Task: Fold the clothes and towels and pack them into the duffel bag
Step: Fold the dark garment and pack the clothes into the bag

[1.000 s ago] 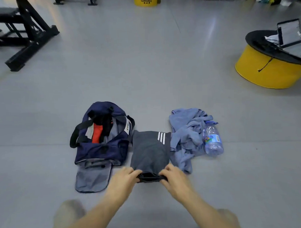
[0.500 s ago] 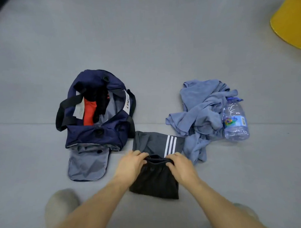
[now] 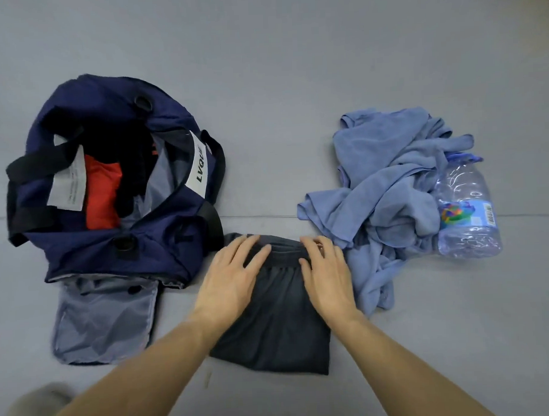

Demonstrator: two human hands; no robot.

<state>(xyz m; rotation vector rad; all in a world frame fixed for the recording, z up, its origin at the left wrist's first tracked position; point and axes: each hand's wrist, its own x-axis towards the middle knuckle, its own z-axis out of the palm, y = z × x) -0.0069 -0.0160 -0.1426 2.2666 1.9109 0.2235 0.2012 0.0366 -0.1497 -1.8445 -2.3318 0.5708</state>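
Observation:
Dark grey shorts [image 3: 277,326] lie folded on the grey floor in front of me. My left hand [image 3: 230,281] and my right hand [image 3: 327,274] rest flat on the shorts' far edge, fingers spread, pressing down and holding nothing. To the left stands the open navy duffel bag [image 3: 91,245], with a red garment [image 3: 103,195] and dark cloth inside; its grey flap [image 3: 103,319] lies spread toward me. A crumpled blue towel [image 3: 388,200] lies on the right, its near edge touching the shorts.
A clear plastic water bottle [image 3: 465,213] lies against the towel's right side. A blurred grey shape [image 3: 37,406], maybe my foot or knee, sits at the lower left. Grey floor stretches beyond the bag and towel.
My hands carried the shorts' near edge forward over the far part, covering the white stripes, then flattened on the fold. The camera tilted down and closer.

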